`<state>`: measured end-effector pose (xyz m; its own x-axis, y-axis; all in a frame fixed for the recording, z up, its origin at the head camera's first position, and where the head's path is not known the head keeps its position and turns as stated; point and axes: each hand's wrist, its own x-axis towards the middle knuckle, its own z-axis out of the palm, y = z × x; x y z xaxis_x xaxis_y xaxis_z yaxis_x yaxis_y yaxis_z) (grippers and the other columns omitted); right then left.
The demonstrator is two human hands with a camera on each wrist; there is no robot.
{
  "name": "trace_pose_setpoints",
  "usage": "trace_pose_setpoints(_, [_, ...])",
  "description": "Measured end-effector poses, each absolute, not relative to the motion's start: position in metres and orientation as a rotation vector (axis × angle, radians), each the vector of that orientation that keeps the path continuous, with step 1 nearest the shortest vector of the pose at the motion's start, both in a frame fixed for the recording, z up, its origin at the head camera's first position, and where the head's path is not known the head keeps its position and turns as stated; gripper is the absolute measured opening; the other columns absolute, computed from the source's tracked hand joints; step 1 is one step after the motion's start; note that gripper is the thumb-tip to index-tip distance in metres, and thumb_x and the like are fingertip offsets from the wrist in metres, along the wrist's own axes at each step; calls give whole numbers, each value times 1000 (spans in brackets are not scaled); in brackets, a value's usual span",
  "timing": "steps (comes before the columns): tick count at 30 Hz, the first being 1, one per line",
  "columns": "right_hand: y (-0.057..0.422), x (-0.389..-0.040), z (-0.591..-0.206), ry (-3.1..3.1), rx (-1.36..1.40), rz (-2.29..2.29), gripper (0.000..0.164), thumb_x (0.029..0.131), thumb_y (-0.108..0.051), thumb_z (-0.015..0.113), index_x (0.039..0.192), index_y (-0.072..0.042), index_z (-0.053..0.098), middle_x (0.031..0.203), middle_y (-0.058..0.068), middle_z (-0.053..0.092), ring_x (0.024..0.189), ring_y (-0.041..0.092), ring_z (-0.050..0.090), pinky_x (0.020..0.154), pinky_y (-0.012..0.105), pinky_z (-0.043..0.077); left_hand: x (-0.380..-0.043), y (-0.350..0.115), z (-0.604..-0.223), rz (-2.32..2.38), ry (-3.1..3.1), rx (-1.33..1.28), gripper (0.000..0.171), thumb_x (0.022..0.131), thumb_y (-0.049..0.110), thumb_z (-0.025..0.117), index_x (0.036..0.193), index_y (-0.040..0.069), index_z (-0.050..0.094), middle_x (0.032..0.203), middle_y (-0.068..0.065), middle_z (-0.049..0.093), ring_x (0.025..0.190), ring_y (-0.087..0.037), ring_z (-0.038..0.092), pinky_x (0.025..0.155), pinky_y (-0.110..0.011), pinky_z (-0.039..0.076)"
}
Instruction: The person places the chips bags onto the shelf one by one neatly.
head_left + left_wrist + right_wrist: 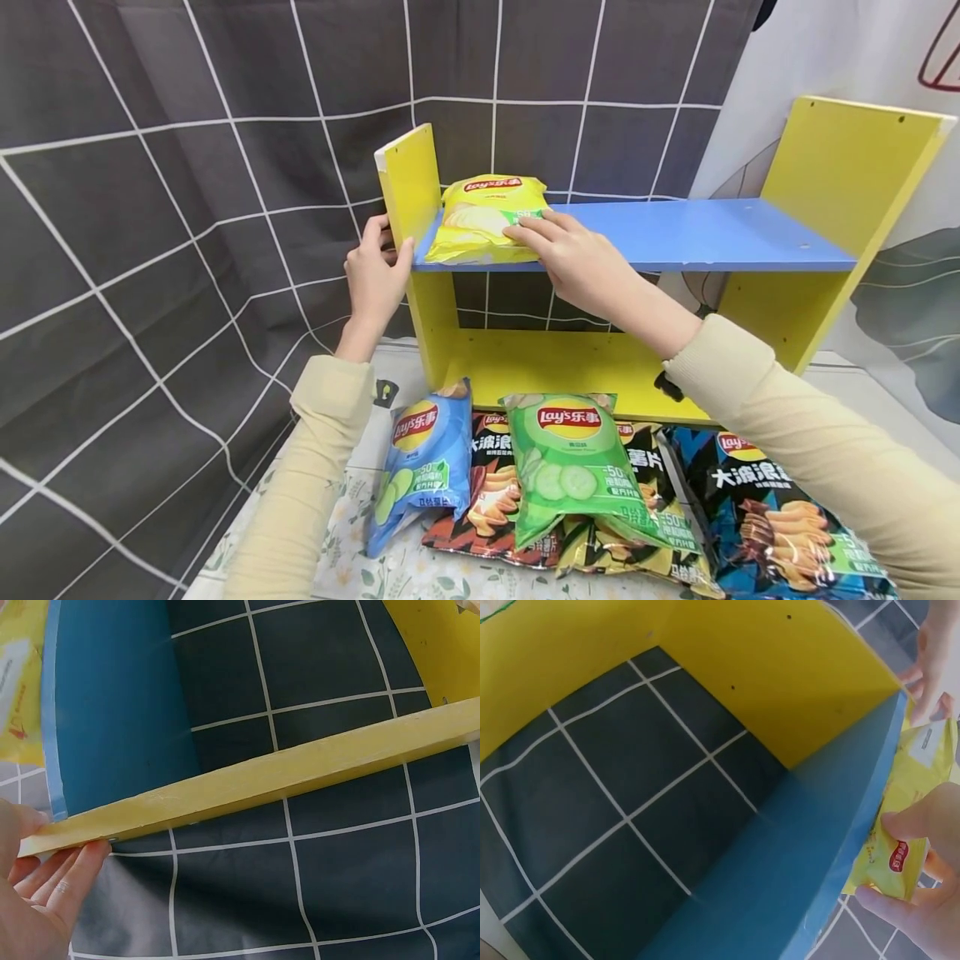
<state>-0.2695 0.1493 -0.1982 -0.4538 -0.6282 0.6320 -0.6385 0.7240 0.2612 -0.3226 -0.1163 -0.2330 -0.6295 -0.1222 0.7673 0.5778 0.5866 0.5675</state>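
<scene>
A yellow bag of potato chips (pixel 491 218) lies at the left end of the blue shelf board (pixel 675 233), close to the yellow side panel (pixel 411 179). My right hand (pixel 577 258) holds this bag by its right side; in the right wrist view, thumb and fingers (pixel 922 817) are spread over the packet. The left hand (pixel 378 271) grips the front edge of the side panel, thumb toward the front and the other fingers (pixel 71 877) on the outer face. Part of the bag's front is covered by the right fingers.
Below the shelf's yellow bottom board (pixel 555 362) lie several chip bags: a blue one (pixel 423 454), a green one (pixel 573 467) over darker ones, and a black-and-blue one (pixel 780 517). A yellow right panel (pixel 855 167) bounds the shelf. Behind hangs a dark checked cloth (pixel 247 192).
</scene>
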Motion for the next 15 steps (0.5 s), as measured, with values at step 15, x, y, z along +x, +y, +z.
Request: trace_pose_setpoints(15, [139,-278,-205,-2251,957,-17,67,81,13,59,142,-11,44,143,15,48,133,39,41,72,46,56,-324,-115,-235,-1075,-2001,-364,36,90,17,64,123,4,56,115,-18,69,89,-30,72,79,-41,56])
